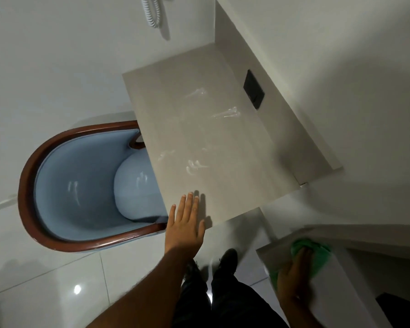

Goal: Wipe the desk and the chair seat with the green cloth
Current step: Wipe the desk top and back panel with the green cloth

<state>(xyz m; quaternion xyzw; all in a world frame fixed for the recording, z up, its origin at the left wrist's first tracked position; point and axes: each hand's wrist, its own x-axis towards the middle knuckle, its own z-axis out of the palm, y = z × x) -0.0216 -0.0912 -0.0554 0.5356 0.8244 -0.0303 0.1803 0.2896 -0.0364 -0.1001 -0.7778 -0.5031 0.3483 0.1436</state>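
Your right hand (294,273) is closed over the green cloth (317,254) on a low grey ledge (272,254); blur there means the grip looks like a grasp, not certainly. Gather the cloth fully under your fingers before lifting. Your left hand (185,223) lies flat, fingers spread and released, on the near corner of the desk (199,129). Wet streaks (225,113) sit beyond those fingertips, so start wiping there. The blue chair seat (133,183) is left of your fingers, half tucked under the desk. White glossy floor (57,275), white walls.
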